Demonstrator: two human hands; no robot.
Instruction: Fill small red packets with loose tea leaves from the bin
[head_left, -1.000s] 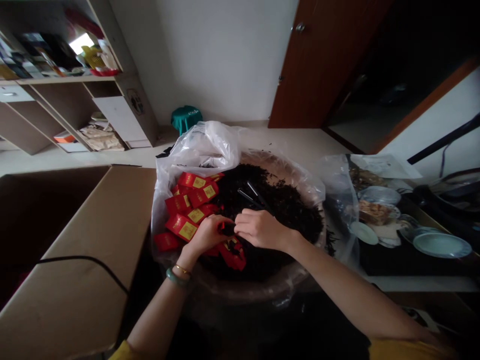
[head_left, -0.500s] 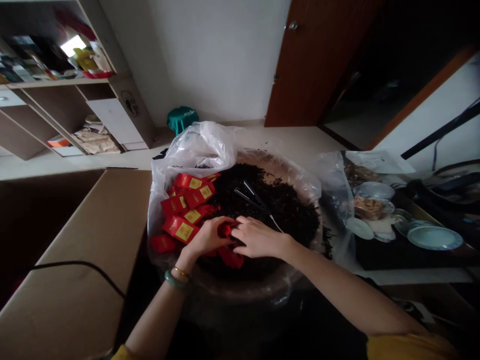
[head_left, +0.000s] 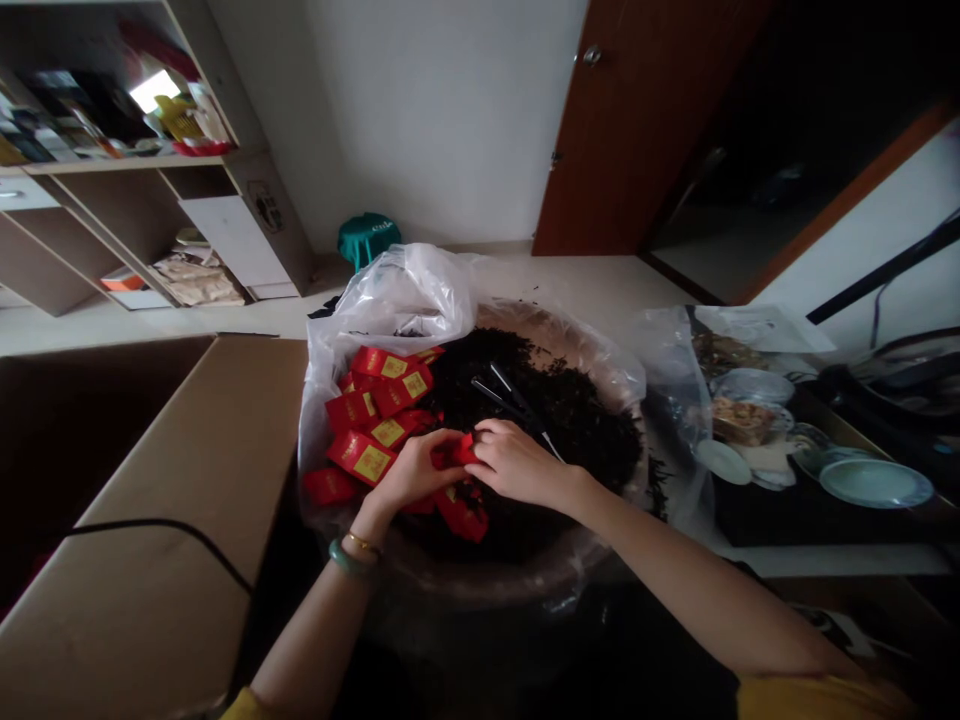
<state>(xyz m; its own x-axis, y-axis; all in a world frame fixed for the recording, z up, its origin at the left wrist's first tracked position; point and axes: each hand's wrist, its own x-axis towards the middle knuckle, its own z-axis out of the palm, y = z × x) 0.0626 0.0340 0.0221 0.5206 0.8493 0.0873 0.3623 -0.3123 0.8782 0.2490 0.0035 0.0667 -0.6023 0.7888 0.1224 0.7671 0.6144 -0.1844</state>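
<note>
Between my two hands is a small red packet (head_left: 456, 453), partly hidden by the fingers. My left hand (head_left: 416, 468) is closed on its left side, and my right hand (head_left: 512, 460) pinches its right side. Both are over a round basket (head_left: 622, 375) lined with clear plastic, which holds dark dried leaves (head_left: 577, 405) that look like tea. Several red packets with gold labels (head_left: 370, 462) are piled at the basket's left. Another red packet (head_left: 463, 515) lies just below my hands. Black-handled tongs (head_left: 517, 402) rest on the leaves beyond my right hand.
An open cardboard box (head_left: 187, 440) stands at the left, with a black cord (head_left: 172, 522) across its flap. On the right, a low dark table (head_left: 787, 515) bears a pale dish (head_left: 874, 482) and a clear tub (head_left: 742, 415). A green-covered bin (head_left: 367, 240) stands by the wall.
My fingers have shifted slightly around the red packet, and my right hand's fingers have closed in on its edge. More of the packet shows. The view has moved slightly.
</note>
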